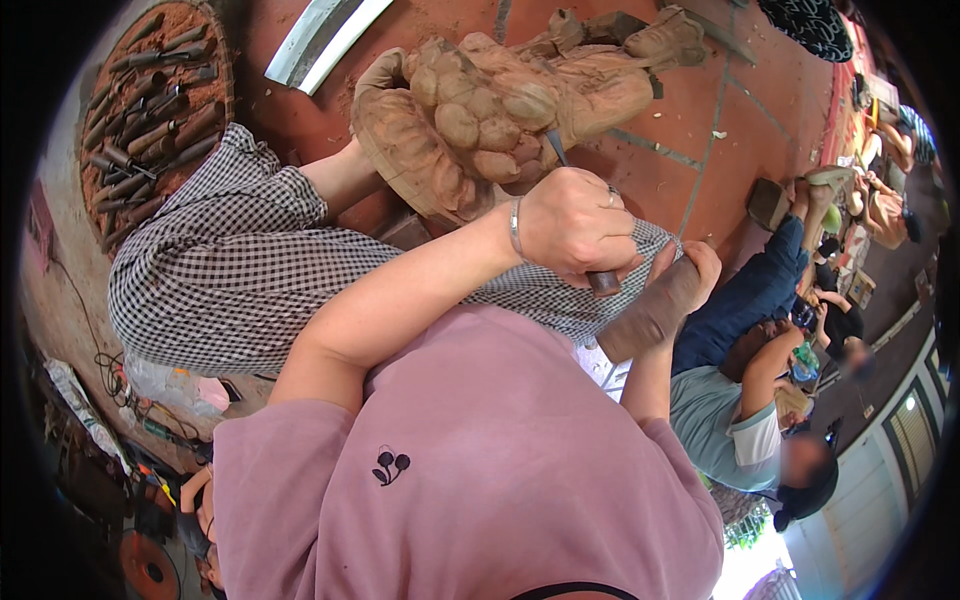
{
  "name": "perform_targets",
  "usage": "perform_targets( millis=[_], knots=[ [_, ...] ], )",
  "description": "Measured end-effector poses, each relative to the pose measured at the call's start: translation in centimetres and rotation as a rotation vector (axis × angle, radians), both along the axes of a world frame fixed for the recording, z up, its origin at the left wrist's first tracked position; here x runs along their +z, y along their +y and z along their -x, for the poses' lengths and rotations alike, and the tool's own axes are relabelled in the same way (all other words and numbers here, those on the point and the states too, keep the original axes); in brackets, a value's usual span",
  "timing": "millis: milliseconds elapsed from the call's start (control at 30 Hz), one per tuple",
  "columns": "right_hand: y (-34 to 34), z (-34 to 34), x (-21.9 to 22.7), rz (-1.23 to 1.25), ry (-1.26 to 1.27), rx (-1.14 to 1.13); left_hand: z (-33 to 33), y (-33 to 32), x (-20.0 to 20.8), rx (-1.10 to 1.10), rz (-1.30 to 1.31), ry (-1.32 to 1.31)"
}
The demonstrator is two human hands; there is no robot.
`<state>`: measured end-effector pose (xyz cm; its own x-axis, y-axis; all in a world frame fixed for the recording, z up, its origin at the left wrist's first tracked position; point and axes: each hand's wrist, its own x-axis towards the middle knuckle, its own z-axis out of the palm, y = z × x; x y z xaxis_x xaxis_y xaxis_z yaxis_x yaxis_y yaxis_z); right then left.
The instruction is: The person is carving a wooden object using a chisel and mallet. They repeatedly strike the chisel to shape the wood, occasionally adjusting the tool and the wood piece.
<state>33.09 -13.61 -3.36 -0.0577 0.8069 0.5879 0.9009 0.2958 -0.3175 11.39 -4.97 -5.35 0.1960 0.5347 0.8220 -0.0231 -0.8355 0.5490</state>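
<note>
My left hand (pixel 572 222), with a bracelet at the wrist, is wrapped round a chisel (pixel 604 284). The handle's end sticks out below the fist, and the blade reaches up to a reddish-brown wood carving (pixel 458 125). Rounded, fruit-like lumps and ridged folds cover the carving, which lies before me on the tiles. The blade tip meets or nearly meets the lumps at its near right side. Just to the right of the chisel handle, my right hand (pixel 700 265) grips a wooden mallet (pixel 645 318), held apart from the handle's end.
A round basket (pixel 228 70) with many wooden-handled tools stands at the far left. A pale curved strip (pixel 325 40) lies beyond the carving on the red tile floor (pixel 690 110). Close on the right sits another person (pixel 735 400); more people are farther off. Cables (pixel 115 375) lie at left.
</note>
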Motion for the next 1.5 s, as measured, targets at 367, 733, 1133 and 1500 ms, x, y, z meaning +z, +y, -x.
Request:
perform_targets(
  millis=[367, 733, 1133, 1500],
  knots=[
    [0.2, -0.4, -1.1, 0.027, -0.059, -0.011, -0.1, 0.2, 0.2, 0.023, 0.017, 0.052],
    [0.5, 1.0, -1.6, 0.022, 0.259, -0.013, -0.9, 0.2, 0.2, 0.093, 0.025, 0.1],
    [1.6, 2.3, -0.9, 0.14, 0.086, -0.182, -2.0, 0.7, 1.3, 0.233, 0.148, 0.124],
    [1.2, 1.9, -0.6, 0.186, 0.219, -0.184, -2.4, 1.3, 1.9, 0.304, 0.151, 0.049]
  ],
)
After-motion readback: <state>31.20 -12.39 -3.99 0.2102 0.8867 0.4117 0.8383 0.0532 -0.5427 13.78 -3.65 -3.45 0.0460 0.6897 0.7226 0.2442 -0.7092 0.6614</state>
